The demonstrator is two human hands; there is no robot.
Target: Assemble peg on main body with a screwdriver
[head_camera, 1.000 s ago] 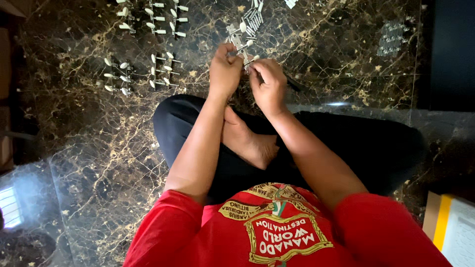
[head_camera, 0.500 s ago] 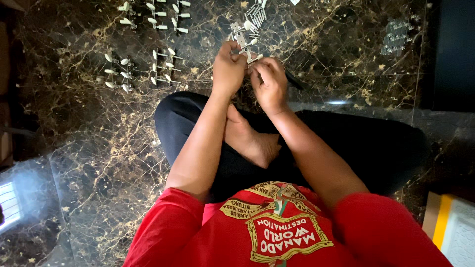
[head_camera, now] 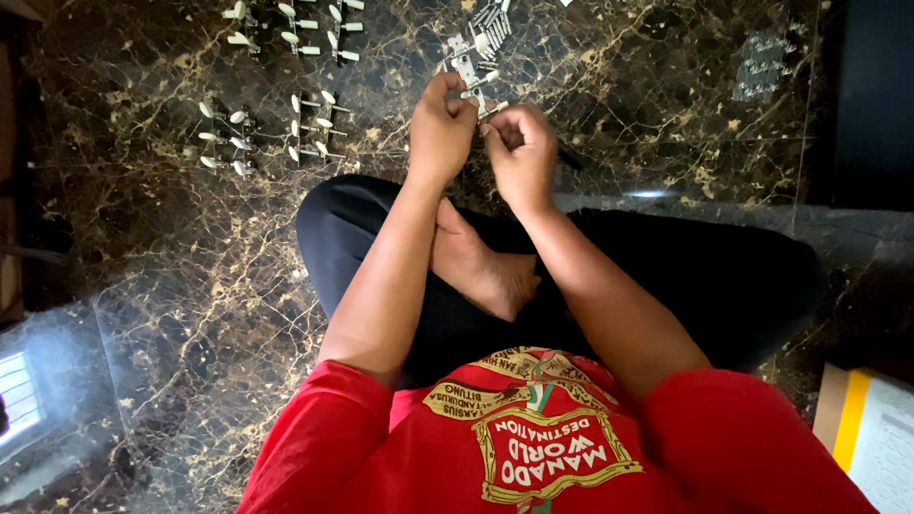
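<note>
The fingers [head_camera: 465, 103] of the left hand [head_camera: 440, 128] are pinched on a small metal tuning peg set [head_camera: 473, 69] with cream knobs, held just above the dark marble floor [head_camera: 171, 247]. Since a second ago the hands have barely moved, so the fiddling goes on in place. The right hand [head_camera: 519, 152] has its fingertips together on the same piece. Finished rows of pegs [head_camera: 271, 128] lie to the left, well apart.

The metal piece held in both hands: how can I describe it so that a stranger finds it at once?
On the dark marble floor, follow the seated person's two forearms up to where the left hand and right hand meet. The metal strip with pale knobs sticks out above the fingers. Unlike the tidy rows of similar pegs lying further left, this one is gripped.
</note>
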